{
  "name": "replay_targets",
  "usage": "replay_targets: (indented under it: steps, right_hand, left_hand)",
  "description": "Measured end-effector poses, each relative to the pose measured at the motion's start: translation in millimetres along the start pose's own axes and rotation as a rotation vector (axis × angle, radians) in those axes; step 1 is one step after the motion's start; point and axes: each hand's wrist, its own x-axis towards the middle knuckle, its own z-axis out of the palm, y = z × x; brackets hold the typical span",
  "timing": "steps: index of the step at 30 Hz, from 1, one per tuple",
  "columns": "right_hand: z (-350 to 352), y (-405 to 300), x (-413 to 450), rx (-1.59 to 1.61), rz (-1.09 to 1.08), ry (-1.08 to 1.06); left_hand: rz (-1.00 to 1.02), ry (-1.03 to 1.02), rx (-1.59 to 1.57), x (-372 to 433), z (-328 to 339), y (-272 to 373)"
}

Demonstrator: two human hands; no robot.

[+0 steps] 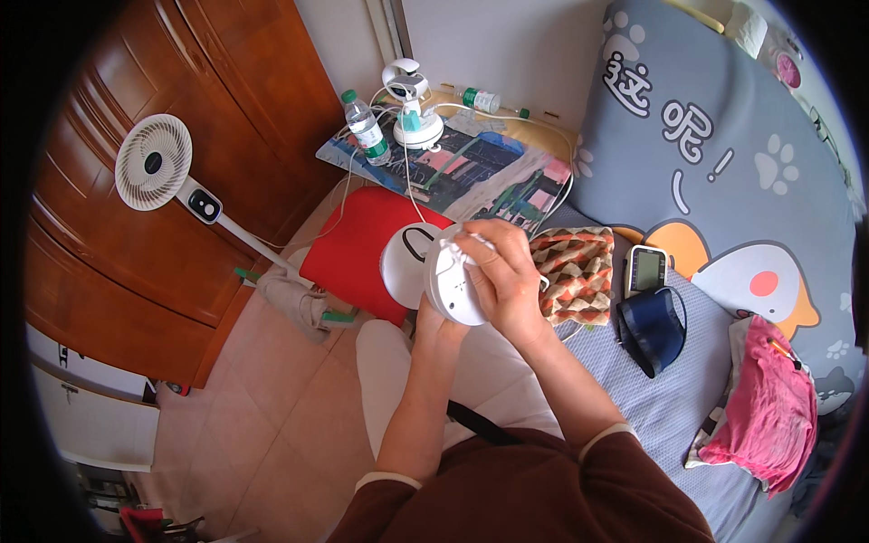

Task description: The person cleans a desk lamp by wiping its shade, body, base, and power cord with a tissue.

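Note:
A round white device (456, 298) with small markings and a dark dot is held between both my hands, tilted, in front of my lap. My left hand (440, 322) supports it from beneath, its fingers mostly hidden. My right hand (502, 275) lies over its upper side, fingers curled at a white bunched part that may be cable. Just behind it, a round white piece (402, 265) with a black oval ring rests over a red cushion or cloth (353, 241). A checked cloth (577, 271) lies to the right of my right hand.
A picture-covered table (468, 173) bears a plastic water bottle (367, 129), a white device on a round base (418, 130) and cables. A white fan (155, 163) stands left. On the bed are a blood pressure monitor (646, 270), its blue cuff (652, 332) and a pink cloth (764, 400).

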Motion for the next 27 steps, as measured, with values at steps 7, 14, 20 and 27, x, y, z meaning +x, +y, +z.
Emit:
replay_targets:
  steps: [7, 14, 20, 27]
  right_hand:
    - [-11.7, -8.9, -28.8, 0.061, 0.148, -0.062]
    - [-11.1, -19.6, -41.4, 0.156, 0.055, -0.118]
    - [-7.0, 11.4, -6.4, 0.002, 0.077, 0.039]
    - [-14.4, -7.0, -40.5, -0.010, 0.150, -0.053]
  left_hand:
    - [0.089, 0.056, 0.024, -9.5, 3.4, 9.9]
    - [0.113, 0.236, 0.110, -12.3, -7.0, 14.9]
    - [0.007, 0.093, -0.033, -2.3, 5.8, 3.8]
    - [0.086, 0.048, -0.021, -12.8, -12.2, 8.0]
